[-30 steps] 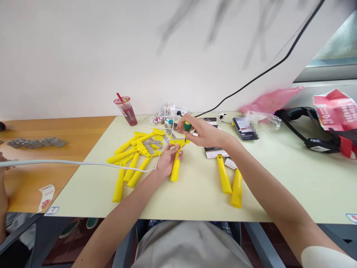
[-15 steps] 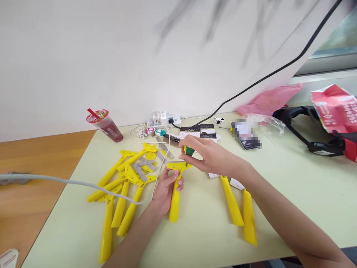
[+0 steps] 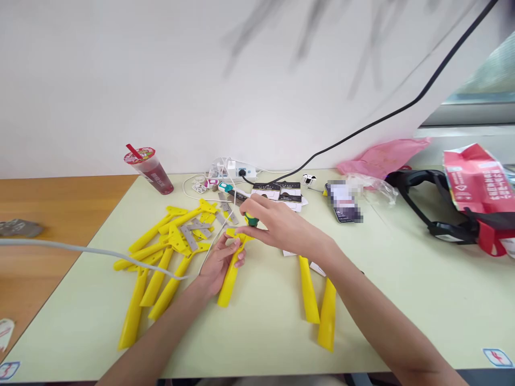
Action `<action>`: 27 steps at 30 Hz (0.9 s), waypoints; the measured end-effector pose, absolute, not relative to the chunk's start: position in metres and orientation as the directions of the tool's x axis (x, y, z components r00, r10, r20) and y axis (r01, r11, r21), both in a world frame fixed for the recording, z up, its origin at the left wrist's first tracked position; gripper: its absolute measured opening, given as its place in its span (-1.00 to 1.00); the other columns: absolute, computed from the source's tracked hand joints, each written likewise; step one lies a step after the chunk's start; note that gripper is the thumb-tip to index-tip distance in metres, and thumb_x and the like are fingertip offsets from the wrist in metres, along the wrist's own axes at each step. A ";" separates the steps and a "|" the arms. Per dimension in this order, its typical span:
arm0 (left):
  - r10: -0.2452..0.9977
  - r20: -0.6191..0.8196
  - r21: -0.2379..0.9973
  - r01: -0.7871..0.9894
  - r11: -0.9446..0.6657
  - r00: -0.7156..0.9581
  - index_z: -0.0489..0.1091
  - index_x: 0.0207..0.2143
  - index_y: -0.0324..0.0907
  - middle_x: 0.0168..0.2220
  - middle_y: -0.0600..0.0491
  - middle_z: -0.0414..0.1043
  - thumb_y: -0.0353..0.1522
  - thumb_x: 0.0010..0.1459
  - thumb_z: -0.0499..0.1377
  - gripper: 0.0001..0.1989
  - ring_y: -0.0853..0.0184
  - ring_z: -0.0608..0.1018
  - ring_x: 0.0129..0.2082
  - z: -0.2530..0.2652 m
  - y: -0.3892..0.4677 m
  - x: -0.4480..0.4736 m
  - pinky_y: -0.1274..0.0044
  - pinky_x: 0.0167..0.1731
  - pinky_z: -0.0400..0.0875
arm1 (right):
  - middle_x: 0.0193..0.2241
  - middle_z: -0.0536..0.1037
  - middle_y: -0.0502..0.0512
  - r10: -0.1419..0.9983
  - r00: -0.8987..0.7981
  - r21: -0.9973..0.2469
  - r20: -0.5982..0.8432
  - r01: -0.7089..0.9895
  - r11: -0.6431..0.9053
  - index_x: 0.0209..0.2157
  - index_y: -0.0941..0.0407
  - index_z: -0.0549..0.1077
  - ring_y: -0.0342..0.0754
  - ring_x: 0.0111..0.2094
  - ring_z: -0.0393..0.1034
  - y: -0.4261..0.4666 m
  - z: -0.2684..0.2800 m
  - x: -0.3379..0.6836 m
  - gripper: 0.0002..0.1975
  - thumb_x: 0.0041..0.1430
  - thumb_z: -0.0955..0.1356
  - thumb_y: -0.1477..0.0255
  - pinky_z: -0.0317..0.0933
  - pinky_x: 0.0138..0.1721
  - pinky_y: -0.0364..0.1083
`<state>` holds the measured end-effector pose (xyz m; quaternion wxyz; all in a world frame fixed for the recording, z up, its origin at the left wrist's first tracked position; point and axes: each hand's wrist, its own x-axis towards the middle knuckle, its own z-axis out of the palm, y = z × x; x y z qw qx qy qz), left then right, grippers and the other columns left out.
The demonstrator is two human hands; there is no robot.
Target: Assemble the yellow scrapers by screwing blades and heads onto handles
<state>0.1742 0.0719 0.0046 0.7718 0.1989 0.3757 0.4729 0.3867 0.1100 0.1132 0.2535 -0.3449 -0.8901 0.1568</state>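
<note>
Since half a second ago both hands have drifted a little left and up in the frame, the scraper's handle now slanting toward the lower left, while the view has tilted so the cup sits higher. Nearest, at lower centre, two loose yellow handles (image 3: 317, 300) lie side by side on the pale green table (image 3: 402, 300). Just above them the left hand (image 3: 219, 260) is curled around the yellow scraper (image 3: 230, 273), pinning it to the table near its head. The right hand (image 3: 277, 225) is closed on a stubby green-handled screwdriver (image 3: 251, 220), its tip down on the scraper's head. This looks like driving or loosening a screw at the blade clamp; the next move calls for keeping the tip seated and the scraper from twisting. Left of centre lies a pile of yellow scrapers (image 3: 161, 257) with grey blades (image 3: 189, 236) on top. Farther back stand a power strip (image 3: 237, 171), a phone (image 3: 344, 201), and at upper left a red drink cup (image 3: 151, 171).
</note>
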 end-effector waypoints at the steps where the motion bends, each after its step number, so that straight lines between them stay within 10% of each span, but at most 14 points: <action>1: 0.882 -0.389 0.663 -0.585 0.468 0.264 0.35 -0.20 -0.08 -0.31 0.15 0.39 -0.43 -0.06 0.61 -0.47 0.47 0.42 -0.49 0.004 0.072 0.174 0.61 -0.54 0.24 | 0.00 0.54 0.19 0.696 -0.636 -0.470 0.335 0.527 0.708 0.06 -0.06 0.39 0.08 -0.30 0.46 0.109 0.114 0.387 -0.85 0.59 0.29 0.22 0.29 -0.29 0.02; 7: 0.908 -0.333 0.678 -0.605 0.417 0.253 0.34 -0.22 -0.11 -0.28 0.14 0.39 -0.39 0.02 0.59 -0.52 0.48 0.44 -0.46 0.002 0.075 0.168 0.61 -0.52 0.28 | 0.16 0.55 0.23 0.664 -0.656 -0.570 0.359 0.409 0.712 0.15 -0.06 0.35 0.16 0.08 0.52 0.109 0.118 0.388 -0.79 0.57 0.25 0.39 0.40 0.03 0.10; 27: 0.939 -0.201 0.699 -0.631 0.337 0.279 0.25 -0.23 -0.11 -0.25 0.10 0.49 -0.48 0.00 0.55 -0.48 0.46 0.51 -0.47 -0.008 0.071 0.173 0.63 -0.54 0.29 | -0.06 0.55 0.17 0.686 -0.607 -0.286 0.401 0.629 0.723 -0.07 0.03 0.41 0.08 -0.25 0.43 0.092 0.123 0.383 -0.88 0.46 0.38 0.32 0.21 -0.20 0.01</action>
